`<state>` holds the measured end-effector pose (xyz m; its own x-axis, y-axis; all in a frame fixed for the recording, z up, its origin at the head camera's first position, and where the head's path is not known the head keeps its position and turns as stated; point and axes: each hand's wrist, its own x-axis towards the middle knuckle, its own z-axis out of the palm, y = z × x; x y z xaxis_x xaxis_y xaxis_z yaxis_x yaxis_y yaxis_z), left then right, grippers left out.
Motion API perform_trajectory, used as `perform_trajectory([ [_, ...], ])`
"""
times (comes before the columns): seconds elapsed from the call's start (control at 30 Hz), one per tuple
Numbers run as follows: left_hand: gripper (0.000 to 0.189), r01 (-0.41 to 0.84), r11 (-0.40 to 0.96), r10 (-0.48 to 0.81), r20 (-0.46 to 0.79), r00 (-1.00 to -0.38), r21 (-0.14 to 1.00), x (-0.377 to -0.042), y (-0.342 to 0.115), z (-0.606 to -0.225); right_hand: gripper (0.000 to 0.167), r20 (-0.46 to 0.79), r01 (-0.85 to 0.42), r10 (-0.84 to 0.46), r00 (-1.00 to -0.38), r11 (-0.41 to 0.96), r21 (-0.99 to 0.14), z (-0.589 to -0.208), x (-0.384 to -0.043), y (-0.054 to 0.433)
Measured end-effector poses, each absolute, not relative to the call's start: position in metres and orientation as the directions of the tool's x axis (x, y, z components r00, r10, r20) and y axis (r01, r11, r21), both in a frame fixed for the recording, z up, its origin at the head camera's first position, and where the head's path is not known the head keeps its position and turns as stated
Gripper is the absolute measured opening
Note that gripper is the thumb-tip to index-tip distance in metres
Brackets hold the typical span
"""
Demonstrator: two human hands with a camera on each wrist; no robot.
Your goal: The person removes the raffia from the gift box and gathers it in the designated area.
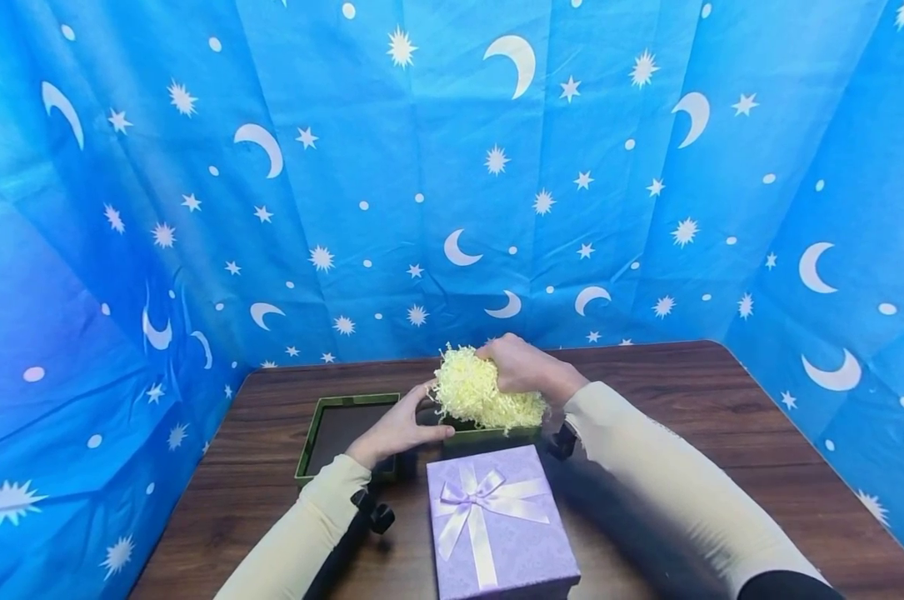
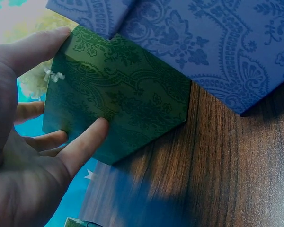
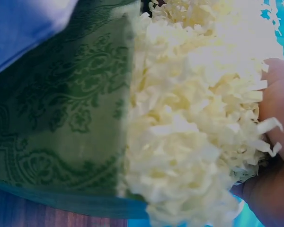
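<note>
A clump of pale yellow shredded paper (image 1: 470,387) fills and rises above the green patterned box (image 2: 118,94) at the table's back middle. My right hand (image 1: 522,365) grips the clump from the right and above, some strands poking out beside its fingers (image 3: 279,104). At the box's left end, my left hand (image 1: 399,427) holds it, thumb at the front top edge and other fingers spread along the side wall. A lilac gift box (image 1: 500,521) with a ribbon bow stands right in front of the green one, hiding part of its front.
To the left lies a shallow green-rimmed tray or lid (image 1: 312,437) with a dark inside, partly behind the left forearm. The wooden table (image 1: 684,417) ends at a blue curtain (image 1: 437,167) with stars and moons, which also surrounds both sides.
</note>
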<state>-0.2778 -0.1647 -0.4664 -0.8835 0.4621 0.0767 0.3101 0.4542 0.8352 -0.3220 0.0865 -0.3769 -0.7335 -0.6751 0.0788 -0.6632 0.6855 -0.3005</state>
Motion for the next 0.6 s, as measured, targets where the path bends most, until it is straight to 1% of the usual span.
perform_trajectory([
  [0.1, 0.09, 0.3, 0.452, 0.464, 0.066, -0.883, 0.84, -0.278, -0.165, -0.466, 0.06, 0.079, -0.647, -0.66, -0.747, 0.695, -0.313, -0.374, -0.321, 0.088],
  [0.17, 0.094, 0.293, 0.46, 0.463, 0.056, -0.885, 0.838, -0.278, -0.165, -0.466, 0.066, 0.068, -0.631, -0.649, -0.757, 0.702, -0.33, -0.371, -0.321, 0.089],
  [0.27, 0.099, 0.275, 0.468, 0.457, 0.036, -0.889, 0.84, -0.278, -0.166, -0.465, 0.066, 0.072, -0.628, -0.649, -0.757, 0.695, -0.35, -0.368, -0.32, 0.09],
  [0.4, 0.101, 0.265, 0.489, 0.443, 0.026, -0.896, 0.831, -0.277, -0.167, -0.464, 0.064, 0.112, -0.649, -0.657, -0.745, 0.676, -0.349, -0.366, -0.321, 0.093],
  [0.47, 0.098, 0.267, 0.49, 0.441, 0.029, -0.897, 0.83, -0.277, -0.167, -0.464, 0.058, 0.126, -0.654, -0.658, -0.743, 0.672, -0.348, -0.364, -0.321, 0.094],
  [0.6, 0.089, 0.27, 0.481, 0.452, 0.028, -0.892, 0.834, -0.276, -0.165, -0.464, 0.056, 0.127, -0.642, -0.65, -0.749, 0.667, -0.377, -0.362, -0.32, 0.098],
])
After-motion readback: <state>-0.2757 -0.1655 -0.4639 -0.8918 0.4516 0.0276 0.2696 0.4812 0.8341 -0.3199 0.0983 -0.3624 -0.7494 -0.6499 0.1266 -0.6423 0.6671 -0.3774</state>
